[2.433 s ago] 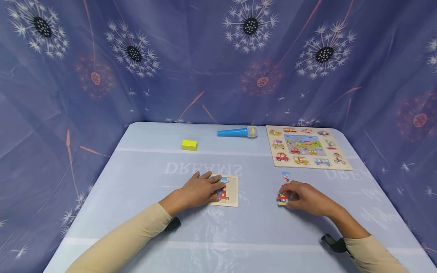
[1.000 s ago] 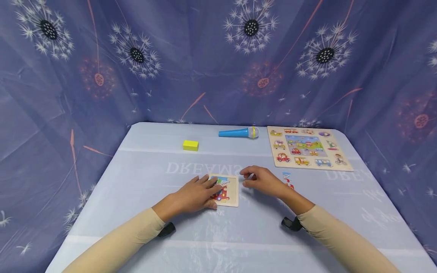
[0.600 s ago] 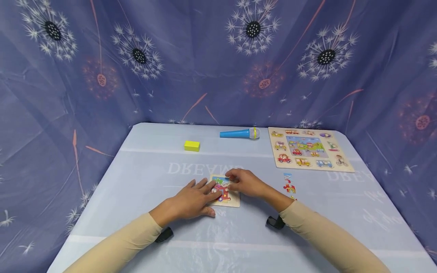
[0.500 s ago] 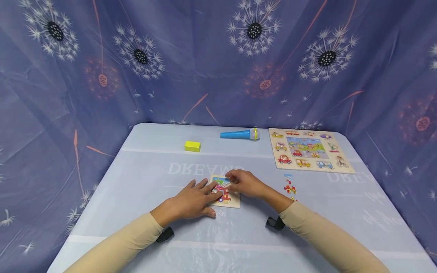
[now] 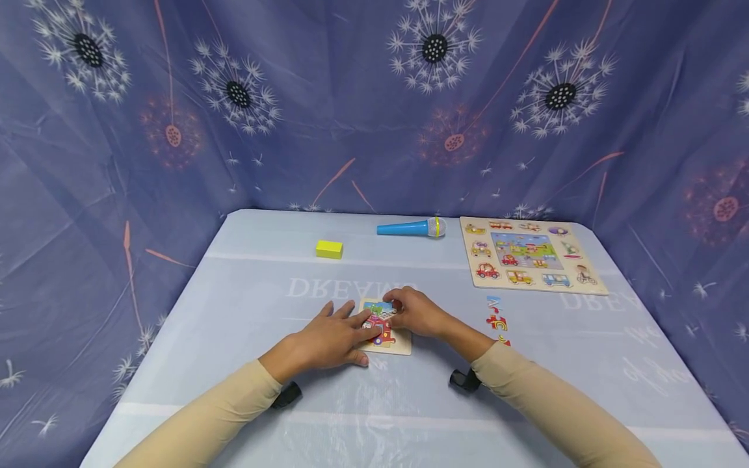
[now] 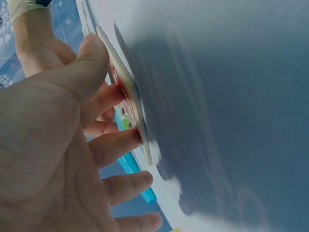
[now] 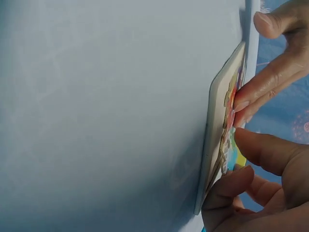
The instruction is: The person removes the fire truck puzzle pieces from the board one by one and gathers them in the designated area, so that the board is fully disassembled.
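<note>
A small wooden tray puzzle [image 5: 402, 349] with a red vehicle picture lies flat between the hands. The left hand [image 5: 328, 339] spreads its fingers over its left side, index fingertip on the picture. In the left wrist view the straight fingers of the left hand [image 6: 53, 140] reach across the puzzle's pale edge [image 6: 126, 79]. At the puzzle's upper right corner, the right hand [image 5: 418, 313] pinches a puzzle piece. The right wrist view shows this piece [image 7: 225, 157], printed with a white ladder, between thumb and index finger, overlapping the tray.
Several loose puzzle pieces [image 5: 497, 323] lie to the right, partly behind the right forearm. Farther back are a yellow block [image 5: 329, 249], a blue toy microphone [image 5: 404, 229] and a larger wooden vehicle puzzle board [image 5: 480, 284]. A patterned curtain [image 5: 328, 97] stands behind the table.
The right hand has moved left from the loose pieces to the puzzle's upper right corner, and has barely shifted there lately. The left hand has slid slightly left, uncovering more of the picture.
</note>
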Demonstrator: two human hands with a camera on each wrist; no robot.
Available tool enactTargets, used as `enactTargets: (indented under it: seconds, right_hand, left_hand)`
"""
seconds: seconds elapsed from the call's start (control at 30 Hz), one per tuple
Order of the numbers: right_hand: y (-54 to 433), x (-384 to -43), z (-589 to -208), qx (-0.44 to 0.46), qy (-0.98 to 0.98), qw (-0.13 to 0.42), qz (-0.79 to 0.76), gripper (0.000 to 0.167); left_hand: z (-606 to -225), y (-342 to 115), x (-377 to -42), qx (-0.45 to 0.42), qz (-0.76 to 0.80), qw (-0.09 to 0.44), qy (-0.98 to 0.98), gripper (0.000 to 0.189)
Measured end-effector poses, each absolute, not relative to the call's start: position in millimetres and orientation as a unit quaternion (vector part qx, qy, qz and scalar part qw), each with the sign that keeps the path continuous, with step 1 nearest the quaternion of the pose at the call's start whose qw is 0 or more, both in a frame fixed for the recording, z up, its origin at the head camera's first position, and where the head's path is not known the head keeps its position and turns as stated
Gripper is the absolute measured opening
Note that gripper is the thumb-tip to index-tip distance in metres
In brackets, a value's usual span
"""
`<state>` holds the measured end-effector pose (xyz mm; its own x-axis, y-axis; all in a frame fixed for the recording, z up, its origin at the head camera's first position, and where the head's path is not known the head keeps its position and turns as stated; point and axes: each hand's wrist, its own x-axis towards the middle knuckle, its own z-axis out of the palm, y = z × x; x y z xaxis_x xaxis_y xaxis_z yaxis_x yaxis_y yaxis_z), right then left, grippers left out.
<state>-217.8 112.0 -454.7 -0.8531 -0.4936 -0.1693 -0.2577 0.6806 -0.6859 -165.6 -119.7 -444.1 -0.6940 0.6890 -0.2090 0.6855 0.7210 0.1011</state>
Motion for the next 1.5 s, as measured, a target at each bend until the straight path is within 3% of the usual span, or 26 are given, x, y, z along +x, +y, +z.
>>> enactTargets:
  seconds: [0.77, 0.97, 1.17, 1.33, 1.5]
  right_hand:
    - [114, -226, -454, -0.227, 0.922, 0.137, -0.282, 0.033]
    - [154, -226, -450, -0.239, 0.909, 0.122, -0.319, 0.033]
    - [227, -237, -449, -0.205, 0.925, 0.099, -0.303, 0.032]
    - [273, -245, -448, -0.177, 0.938, 0.109, -0.277, 0.033]
    - [286, -247, -450, -0.168, 0.943, 0.127, -0.259, 0.034]
  left_hand:
    - [-442, -120, -165, 0.366, 0.016, 0.136, 0.921, 0.067]
    - [-442, -120, -166, 0.362, 0.033, 0.141, 0.921, 0.065]
    - [-441, -121, -165, 0.364, 0.037, 0.137, 0.921, 0.065]
    - [-441, -121, -165, 0.365, 0.037, 0.138, 0.920, 0.065]
    - [-440, -120, -165, 0.364, 0.038, 0.138, 0.920, 0.066]
